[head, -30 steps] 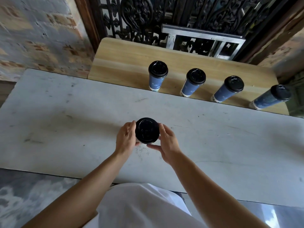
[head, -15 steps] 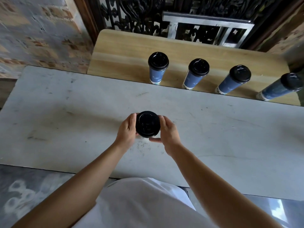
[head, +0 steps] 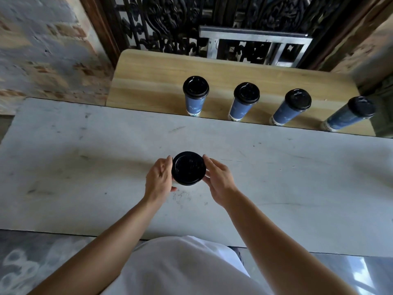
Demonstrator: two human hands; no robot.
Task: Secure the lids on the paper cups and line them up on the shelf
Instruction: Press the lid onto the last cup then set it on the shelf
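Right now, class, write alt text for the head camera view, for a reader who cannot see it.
A person's left grip and right grip hold a black-lidded cup from either side at a grey table. Beyond it, four lidded blue cups stand in a row on a wooden shelf.

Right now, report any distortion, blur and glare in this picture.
Head view: the wide lens fans the far cups outward, the rightmost cup leaning most; the brick wall at left is smeared; glare on the glossy floor lower right; the lid between left hand and right hand is sharp.
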